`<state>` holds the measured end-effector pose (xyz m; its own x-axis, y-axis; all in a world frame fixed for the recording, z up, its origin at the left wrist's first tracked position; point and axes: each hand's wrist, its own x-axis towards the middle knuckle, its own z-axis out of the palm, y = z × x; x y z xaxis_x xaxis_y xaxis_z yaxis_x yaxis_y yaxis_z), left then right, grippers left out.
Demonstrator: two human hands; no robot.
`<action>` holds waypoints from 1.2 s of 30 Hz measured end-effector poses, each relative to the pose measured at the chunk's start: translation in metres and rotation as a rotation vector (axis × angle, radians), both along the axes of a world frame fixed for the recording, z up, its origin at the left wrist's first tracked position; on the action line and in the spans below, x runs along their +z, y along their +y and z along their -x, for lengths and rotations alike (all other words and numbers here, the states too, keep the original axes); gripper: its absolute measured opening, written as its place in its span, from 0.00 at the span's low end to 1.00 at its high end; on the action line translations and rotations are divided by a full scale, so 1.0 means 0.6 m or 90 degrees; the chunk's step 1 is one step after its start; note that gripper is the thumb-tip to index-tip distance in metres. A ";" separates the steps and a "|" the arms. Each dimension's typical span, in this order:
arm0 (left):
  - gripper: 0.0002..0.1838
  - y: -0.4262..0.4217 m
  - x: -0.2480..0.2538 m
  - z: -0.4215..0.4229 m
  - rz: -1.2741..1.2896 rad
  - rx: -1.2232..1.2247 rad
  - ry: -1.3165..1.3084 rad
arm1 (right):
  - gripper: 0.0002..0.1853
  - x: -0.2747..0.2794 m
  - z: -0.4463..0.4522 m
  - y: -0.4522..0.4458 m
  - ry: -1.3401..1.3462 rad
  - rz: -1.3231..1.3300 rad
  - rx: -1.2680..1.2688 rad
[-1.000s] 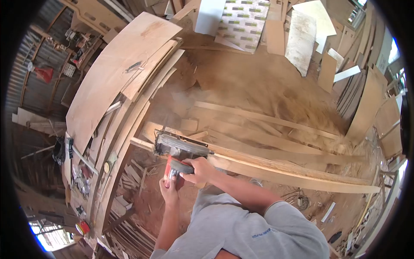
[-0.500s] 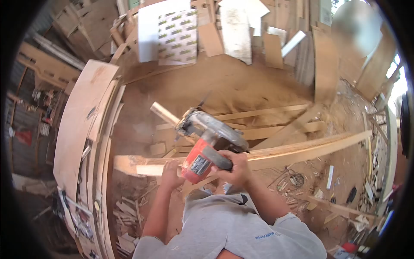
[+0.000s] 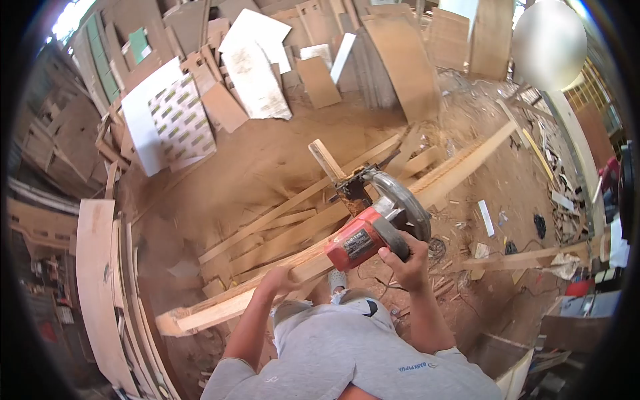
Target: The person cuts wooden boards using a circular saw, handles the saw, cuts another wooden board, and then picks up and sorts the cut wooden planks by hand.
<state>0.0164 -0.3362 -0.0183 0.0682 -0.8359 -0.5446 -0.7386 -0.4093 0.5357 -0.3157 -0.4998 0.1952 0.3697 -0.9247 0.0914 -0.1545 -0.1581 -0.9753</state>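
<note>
My right hand is closed around the dark rear handle of a circular saw. The saw has a red motor housing and a grey blade guard, and it rests over a long wooden beam. A short wooden strip sticks out from the front of its base. The blade itself is hidden. To the left of the saw, my left hand lies at the beam's near edge with fingers spread; its underside is hidden. A rough, sawn-looking face runs along the beam's top.
Several boards lie on the dusty ground beyond the beam. Stacked planks stand at the left. Panels lean along the back. A cable trails near my feet, among wood scraps.
My view has turned right. The saw has moved right along the beam in my right hand. My left hand has also shifted farther from the beam's left end.
</note>
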 end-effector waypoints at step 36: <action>0.30 -0.038 0.022 0.093 0.036 0.041 -0.234 | 0.13 -0.062 0.496 0.118 -0.078 -0.145 -0.365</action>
